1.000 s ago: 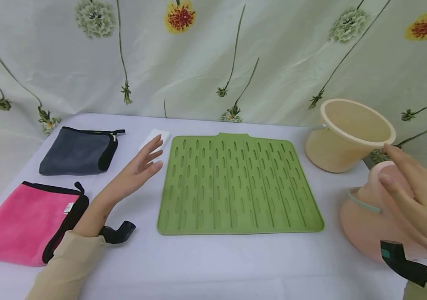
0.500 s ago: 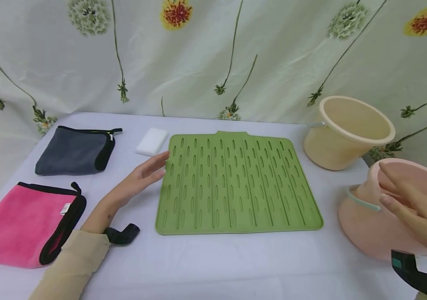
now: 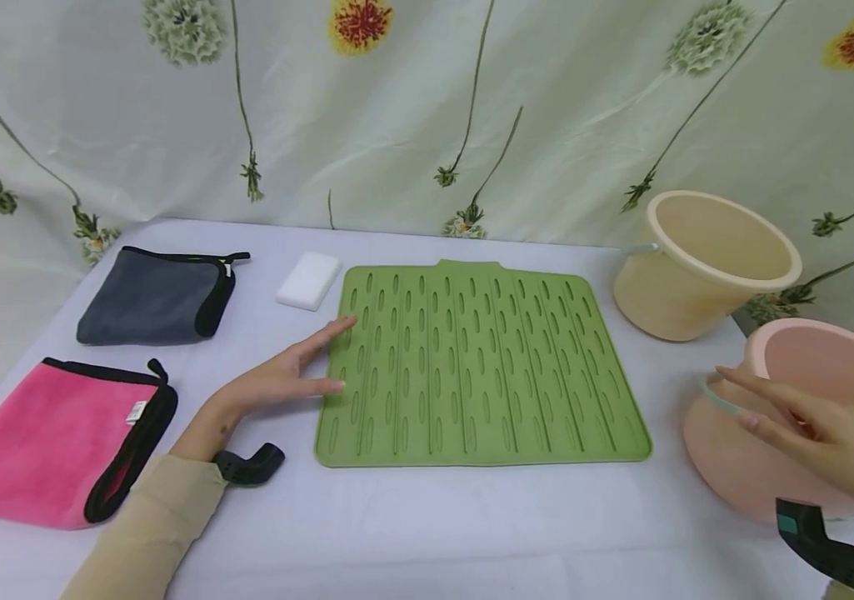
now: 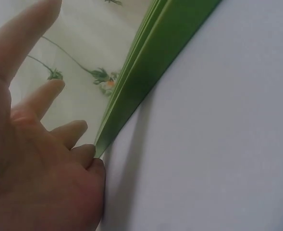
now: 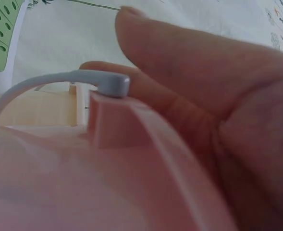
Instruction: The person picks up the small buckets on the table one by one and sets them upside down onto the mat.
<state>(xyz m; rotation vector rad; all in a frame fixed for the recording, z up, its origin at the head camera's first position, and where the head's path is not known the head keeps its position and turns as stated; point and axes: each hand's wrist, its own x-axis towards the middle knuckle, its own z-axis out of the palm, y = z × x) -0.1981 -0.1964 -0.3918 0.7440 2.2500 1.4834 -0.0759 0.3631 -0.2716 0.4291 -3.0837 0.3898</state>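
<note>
A green ridged mat (image 3: 482,367) lies flat on the white cloth. At its left edge my left hand (image 3: 272,383) is spread, with the index finger and thumb over the border. From the left wrist view (image 4: 40,159) I cannot tell how firmly the fingers touch it. On the right stands a pink bucket (image 3: 734,475) with a pale grey-green handle (image 3: 725,403). My right hand (image 3: 835,429) hovers at the bucket's rim and handle, fingers loosely extended. In the right wrist view the handle's end (image 5: 113,84) sits beside the thumb, and no grip on it shows.
A cream bucket (image 3: 677,292) stands behind the pink one. Left of the mat lie a white sponge-like block (image 3: 310,281), a folded dark grey cloth pouch (image 3: 149,300) and a pink one with black trim (image 3: 52,450). A flowered curtain (image 3: 397,117) hangs behind the table.
My left hand has come down and nearer, from beside the white block to the mat's left edge. The right hand has moved down and left, from over the pink bucket's opening toward its handle.
</note>
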